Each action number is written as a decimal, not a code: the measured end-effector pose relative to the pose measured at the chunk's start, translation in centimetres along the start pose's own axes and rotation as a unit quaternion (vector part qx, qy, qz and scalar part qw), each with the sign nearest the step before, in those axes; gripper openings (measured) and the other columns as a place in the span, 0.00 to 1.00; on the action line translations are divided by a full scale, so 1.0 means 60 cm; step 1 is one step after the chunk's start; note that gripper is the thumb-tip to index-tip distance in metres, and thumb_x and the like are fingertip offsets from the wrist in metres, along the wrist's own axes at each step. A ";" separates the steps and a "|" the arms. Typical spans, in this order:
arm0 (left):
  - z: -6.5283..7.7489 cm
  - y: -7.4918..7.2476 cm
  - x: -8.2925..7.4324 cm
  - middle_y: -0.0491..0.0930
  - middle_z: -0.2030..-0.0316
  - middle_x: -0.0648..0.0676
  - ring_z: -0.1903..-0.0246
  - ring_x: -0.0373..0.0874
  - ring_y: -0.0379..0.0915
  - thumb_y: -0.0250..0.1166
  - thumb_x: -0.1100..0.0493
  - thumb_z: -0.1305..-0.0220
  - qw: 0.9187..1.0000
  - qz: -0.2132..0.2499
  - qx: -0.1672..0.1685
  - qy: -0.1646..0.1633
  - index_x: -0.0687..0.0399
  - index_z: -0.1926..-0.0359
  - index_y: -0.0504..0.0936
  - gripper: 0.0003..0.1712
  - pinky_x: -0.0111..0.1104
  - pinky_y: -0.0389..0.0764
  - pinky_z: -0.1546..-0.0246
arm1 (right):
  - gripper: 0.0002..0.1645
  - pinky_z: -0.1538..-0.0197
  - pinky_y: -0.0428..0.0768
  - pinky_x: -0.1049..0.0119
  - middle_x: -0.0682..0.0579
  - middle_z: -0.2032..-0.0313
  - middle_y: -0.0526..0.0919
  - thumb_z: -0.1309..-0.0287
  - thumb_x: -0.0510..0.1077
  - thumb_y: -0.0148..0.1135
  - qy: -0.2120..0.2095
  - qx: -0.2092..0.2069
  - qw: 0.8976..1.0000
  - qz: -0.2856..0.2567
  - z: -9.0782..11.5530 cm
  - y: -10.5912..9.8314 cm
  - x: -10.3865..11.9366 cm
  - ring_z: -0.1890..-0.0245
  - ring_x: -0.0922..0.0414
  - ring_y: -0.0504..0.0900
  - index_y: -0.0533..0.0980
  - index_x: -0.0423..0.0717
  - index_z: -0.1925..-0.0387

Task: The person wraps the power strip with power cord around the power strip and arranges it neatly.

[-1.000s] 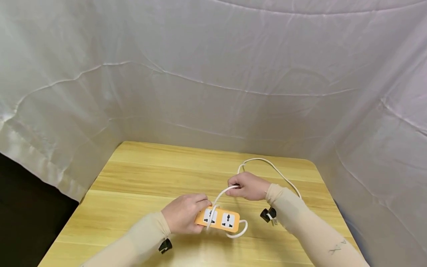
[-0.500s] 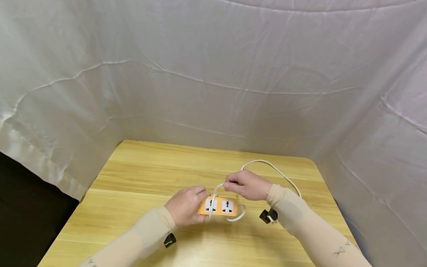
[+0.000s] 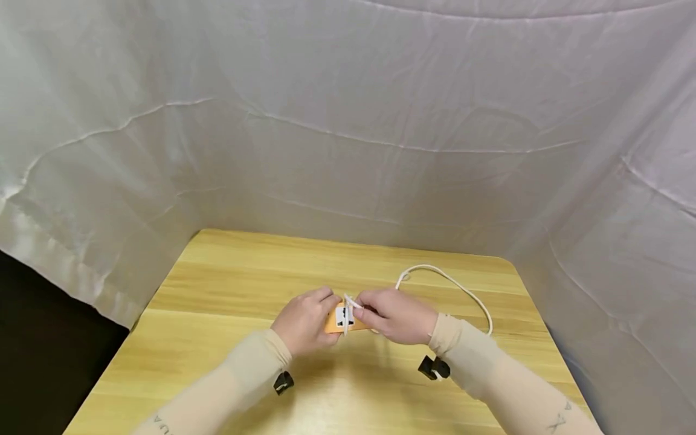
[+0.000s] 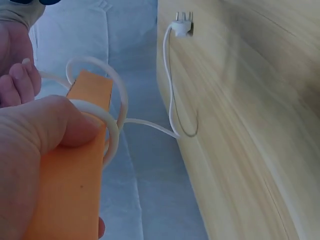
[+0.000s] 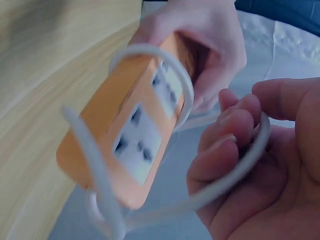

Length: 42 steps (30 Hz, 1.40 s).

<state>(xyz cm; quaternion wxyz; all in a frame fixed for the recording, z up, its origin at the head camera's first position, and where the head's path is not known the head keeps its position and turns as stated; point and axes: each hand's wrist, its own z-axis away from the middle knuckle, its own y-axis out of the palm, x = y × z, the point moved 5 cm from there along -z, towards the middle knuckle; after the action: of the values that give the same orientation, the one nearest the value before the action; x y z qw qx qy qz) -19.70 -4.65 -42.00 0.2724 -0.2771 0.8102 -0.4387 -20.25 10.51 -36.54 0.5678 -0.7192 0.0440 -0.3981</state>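
My left hand (image 3: 307, 320) grips one end of an orange power strip (image 5: 100, 117) with white socket faces. In the left wrist view its thumb presses on the strip's orange side, right by the white cord (image 4: 107, 117). The cord loops round the strip near that hand. My right hand (image 3: 399, 314) is at the strip's other end, its fingers curled round a length of cord (image 5: 225, 185). In the head view it covers the right-hand socket. Another loop of cord leaves the strip's far end in the right wrist view.
The wooden table (image 3: 244, 272) lies beneath both hands. More cord (image 3: 457, 281) curves across its right side, and a white plug (image 4: 181, 27) with metal pins lies on the table in the left wrist view. Grey cloth (image 3: 348, 175) hangs behind and at the sides.
My left hand and the power strip have moved away from me and slightly right. My right hand has drawn closer with the cord and now hides one socket.
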 end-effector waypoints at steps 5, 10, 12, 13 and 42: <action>0.001 -0.003 0.001 0.76 0.63 0.48 0.70 0.36 0.72 0.74 0.49 0.59 1.000 0.002 -0.009 -0.011 0.60 0.54 0.82 0.30 0.26 0.80 0.68 | 0.10 0.79 0.63 0.76 0.64 0.81 0.64 0.30 0.44 0.50 -0.016 0.002 0.999 0.033 0.003 0.013 0.015 0.82 0.69 0.62 0.71 0.52 0.70; 0.000 -0.008 0.003 0.77 0.63 0.47 0.70 0.36 0.72 0.74 0.49 0.60 1.000 0.011 -0.020 -0.015 0.59 0.55 0.82 0.30 0.27 0.80 0.69 | 0.10 0.78 0.63 0.75 0.64 0.81 0.63 0.30 0.45 0.50 -0.009 0.005 0.998 0.065 0.010 0.017 0.017 0.82 0.69 0.61 0.69 0.53 0.71; 0.001 -0.008 0.004 0.77 0.63 0.47 0.70 0.36 0.72 0.75 0.50 0.61 1.000 0.012 -0.019 -0.016 0.59 0.55 0.82 0.30 0.28 0.79 0.69 | 0.10 0.78 0.62 0.75 0.64 0.81 0.62 0.30 0.45 0.50 -0.008 0.008 0.997 0.072 0.012 0.017 0.017 0.82 0.69 0.61 0.70 0.53 0.70; 0.001 -0.007 0.004 0.77 0.63 0.47 0.70 0.36 0.72 0.75 0.50 0.61 1.000 0.011 -0.018 -0.015 0.59 0.55 0.82 0.30 0.28 0.79 0.69 | 0.09 0.79 0.62 0.75 0.65 0.82 0.62 0.30 0.45 0.51 -0.008 0.009 0.997 0.076 0.013 0.017 0.017 0.83 0.69 0.60 0.70 0.53 0.70; -0.001 -0.018 0.024 0.84 0.60 0.56 0.61 0.48 0.82 0.75 0.55 0.59 0.995 0.027 -0.082 -0.044 0.62 0.51 0.81 0.31 0.36 0.83 0.59 | 0.08 0.75 0.72 0.73 0.65 0.78 0.74 0.27 0.45 0.45 0.053 -0.019 0.998 -0.019 0.016 0.069 0.016 0.79 0.68 0.71 0.67 0.55 0.67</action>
<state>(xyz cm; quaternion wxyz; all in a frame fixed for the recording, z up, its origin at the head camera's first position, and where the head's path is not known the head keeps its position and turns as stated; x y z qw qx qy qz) -20.52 -6.09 -41.31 0.2961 -0.2954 0.8379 -0.3506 -17.38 9.32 -39.63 0.5429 -0.7086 0.0681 -0.4456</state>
